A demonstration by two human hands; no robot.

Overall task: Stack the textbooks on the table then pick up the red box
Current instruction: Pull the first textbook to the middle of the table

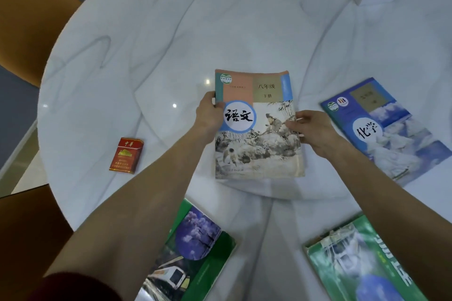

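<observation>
Both hands gripped one textbook (pixel 256 127) at mid-table (pixel 171 32) — left hand (pixel 210 115) clamped on its left edge, right hand (pixel 315 129) on its right. The red box (pixel 126 155) lay to the left — untouched.

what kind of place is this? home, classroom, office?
Likely a home dining or meeting area, not certain: a round marble-look table with tan upholstered chairs around it, school textbooks like the Chinese one spread out, and a red box.

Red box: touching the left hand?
Apart. The head view shows bare table between the red box and the left hand, which grips the textbook's edge.
</observation>
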